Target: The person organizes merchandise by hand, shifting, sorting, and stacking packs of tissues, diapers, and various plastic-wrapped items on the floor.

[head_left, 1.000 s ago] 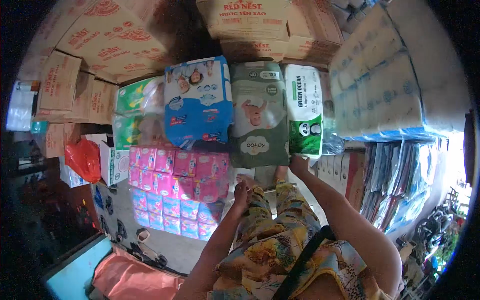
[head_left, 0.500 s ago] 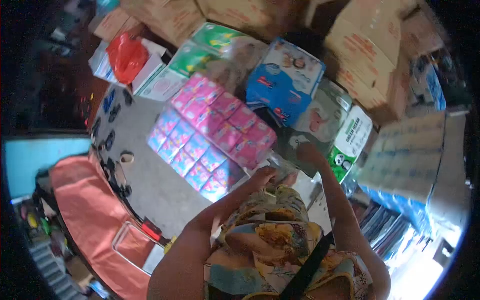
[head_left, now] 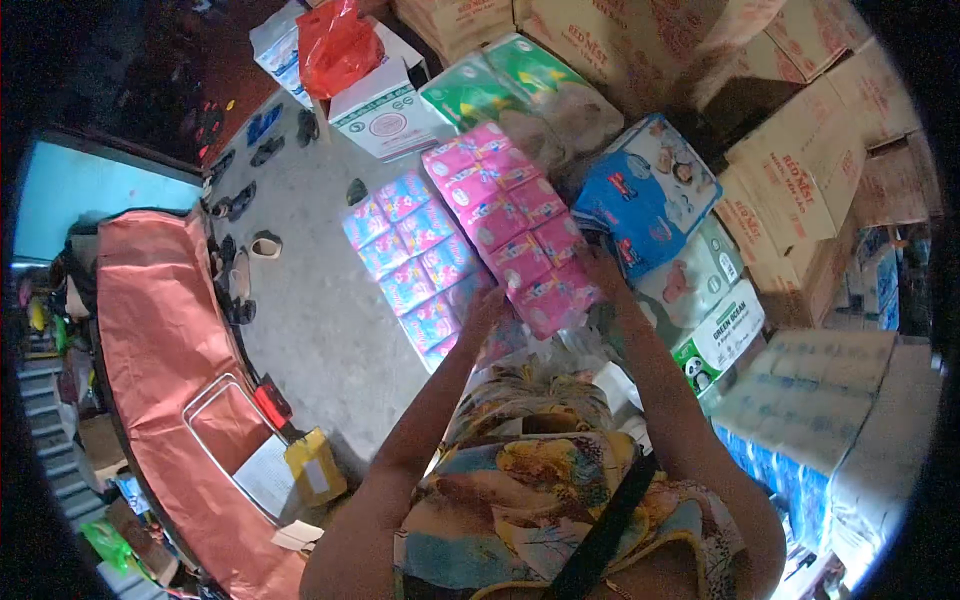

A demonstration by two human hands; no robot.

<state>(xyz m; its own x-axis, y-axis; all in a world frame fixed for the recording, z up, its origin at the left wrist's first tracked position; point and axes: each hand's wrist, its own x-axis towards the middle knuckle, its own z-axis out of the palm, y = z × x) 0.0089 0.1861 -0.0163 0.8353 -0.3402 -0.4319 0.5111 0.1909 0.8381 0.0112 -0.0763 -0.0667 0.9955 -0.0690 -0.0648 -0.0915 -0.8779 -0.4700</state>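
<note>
A long bundle of pink packs [head_left: 515,215] in clear wrap lies in front of me, slanting away to the far left. Beside it on the left sits a bundle of blue and pink packs [head_left: 420,262], with a narrow gap between the two. My left hand [head_left: 490,312] reaches to the near left side of the pink bundle, by that gap. Against the bundle's right side is my right hand [head_left: 602,275], its fingers curled at the edge. The two hands hold the bundle between them; the left fingertips are partly hidden. Loose clear plastic [head_left: 555,350] bunches at the near end.
A blue diaper pack [head_left: 650,190] and a Green Ocean pack [head_left: 730,325] lie on the right. Green packs [head_left: 540,85] and cardboard boxes [head_left: 800,185] stand behind. A red bag [head_left: 338,50] sits atop a white box [head_left: 390,110]. Shoes [head_left: 265,246] line the floor at left.
My right hand has moved from the grey-green pack at right onto the pink bundle's right side. A gap now shows between the pink and blue bundles. The view has shifted.
</note>
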